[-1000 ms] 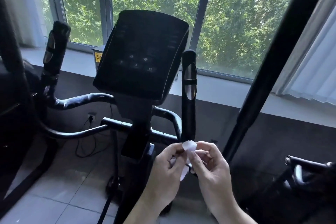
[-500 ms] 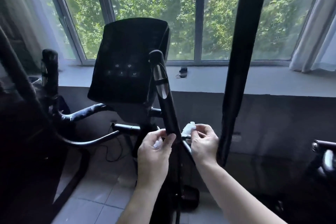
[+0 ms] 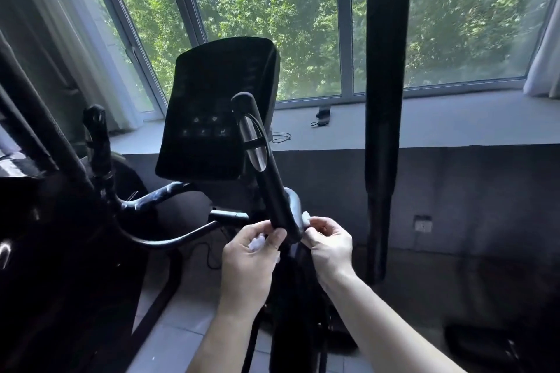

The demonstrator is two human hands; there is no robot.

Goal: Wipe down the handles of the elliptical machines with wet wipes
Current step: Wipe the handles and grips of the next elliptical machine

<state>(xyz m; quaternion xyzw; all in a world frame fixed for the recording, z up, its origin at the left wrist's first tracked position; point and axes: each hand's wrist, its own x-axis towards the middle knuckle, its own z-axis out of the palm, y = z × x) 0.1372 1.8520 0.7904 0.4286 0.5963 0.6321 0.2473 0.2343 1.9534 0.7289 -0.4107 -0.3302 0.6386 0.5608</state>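
A black elliptical handle (image 3: 266,172) with a silver sensor strip rises at a slant in front of the dark console (image 3: 218,109). A white wet wipe (image 3: 306,218) passes behind the handle's lower end. My left hand (image 3: 251,263) pinches one end of the wipe on the handle's left side. On the right side, my right hand (image 3: 330,245) pinches the other end. The stretch of wipe behind the handle is hidden. A second upright handle (image 3: 98,142) stands at the left.
A thick black moving arm (image 3: 385,100) hangs upright just right of my hands. Black curved bars (image 3: 169,239) run left of them. A window sill (image 3: 454,121) with a small dark object (image 3: 322,115) lies behind. Grey floor tiles (image 3: 169,339) lie below.
The view has swung right and closer to the handle. My hands have parted from holding the wipe together in front and now hold its ends on either side of the handle.
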